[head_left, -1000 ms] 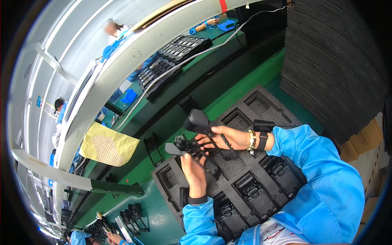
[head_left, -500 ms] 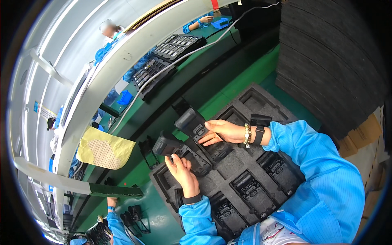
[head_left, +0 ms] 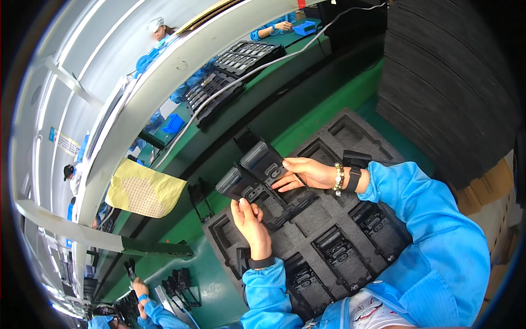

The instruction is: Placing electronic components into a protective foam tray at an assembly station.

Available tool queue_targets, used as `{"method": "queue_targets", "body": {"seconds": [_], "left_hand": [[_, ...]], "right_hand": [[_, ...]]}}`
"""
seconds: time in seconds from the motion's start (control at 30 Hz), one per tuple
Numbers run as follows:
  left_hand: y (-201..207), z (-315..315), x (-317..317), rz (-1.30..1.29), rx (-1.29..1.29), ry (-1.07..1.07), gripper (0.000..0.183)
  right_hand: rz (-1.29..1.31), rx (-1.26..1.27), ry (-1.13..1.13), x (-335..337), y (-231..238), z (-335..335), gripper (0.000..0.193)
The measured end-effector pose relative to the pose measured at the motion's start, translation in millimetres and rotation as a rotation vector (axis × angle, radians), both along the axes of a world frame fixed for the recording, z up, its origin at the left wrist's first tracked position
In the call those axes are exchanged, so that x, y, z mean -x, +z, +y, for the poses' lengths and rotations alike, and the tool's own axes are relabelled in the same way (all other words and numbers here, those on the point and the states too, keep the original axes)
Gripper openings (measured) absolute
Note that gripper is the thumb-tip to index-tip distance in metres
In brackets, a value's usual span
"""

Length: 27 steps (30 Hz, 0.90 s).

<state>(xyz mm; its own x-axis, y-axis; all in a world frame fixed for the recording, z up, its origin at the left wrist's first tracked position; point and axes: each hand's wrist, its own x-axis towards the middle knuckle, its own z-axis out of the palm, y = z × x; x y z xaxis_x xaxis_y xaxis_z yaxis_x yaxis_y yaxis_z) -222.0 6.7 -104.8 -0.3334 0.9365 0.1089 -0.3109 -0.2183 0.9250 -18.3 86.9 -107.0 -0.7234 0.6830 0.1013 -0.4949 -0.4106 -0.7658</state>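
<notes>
Over the grey foam tray (head_left: 308,223), my left hand (head_left: 252,229) pinches the lower edge of a black boxy plastic device (head_left: 236,183) between thumb and fingers. My right hand (head_left: 311,174) grips a second, similar black device (head_left: 264,162) at its right side, thumb on top. Both are tilted up, edges close together; whether they touch I cannot tell. Each has an oval detail on its face, and dark parts extend below them toward the tray. More black devices lie in the tray's near pockets, such as one in the middle (head_left: 335,249) and one to the right (head_left: 375,222).
Tall stacked dark foam sheets (head_left: 444,93) stand at the right, above cardboard boxes (head_left: 487,183). Beyond the tray runs a green bench with filled black trays (head_left: 249,56) and a white cable (head_left: 257,71). A yellow sheet (head_left: 145,189) hangs left. A co-worker's hand (head_left: 141,288) works lower left.
Both devices have come closer together and the left one has turned more level with the right one. At lower left, the co-worker's hand has risen with something dark.
</notes>
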Motion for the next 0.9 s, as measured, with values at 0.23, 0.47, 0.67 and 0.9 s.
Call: {"method": "queue_targets", "body": {"seconds": [0.23,0.47,0.67,0.9], "left_hand": [[1.4,-5.5,7.2,0.123,0.168,0.083,0.034],[-2.3,-1.9,6.8,-0.350,-0.055,-0.261,0.034],[1.5,-5.8,18.8,-0.507,-0.038,-0.366,0.029],[-18.6,3.1,16.3,-0.495,-0.047,-0.332,0.036]], "right_hand": [[0.069,0.098,0.019,9.8,-8.3,4.0,0.024],[-0.178,0.225,-0.069,2.9,-4.0,2.5,0.041],[0.254,0.519,0.057,6.0,-6.3,7.3,0.050],[0.053,0.447,0.168,2.7,-7.9,6.8,0.061]]}}
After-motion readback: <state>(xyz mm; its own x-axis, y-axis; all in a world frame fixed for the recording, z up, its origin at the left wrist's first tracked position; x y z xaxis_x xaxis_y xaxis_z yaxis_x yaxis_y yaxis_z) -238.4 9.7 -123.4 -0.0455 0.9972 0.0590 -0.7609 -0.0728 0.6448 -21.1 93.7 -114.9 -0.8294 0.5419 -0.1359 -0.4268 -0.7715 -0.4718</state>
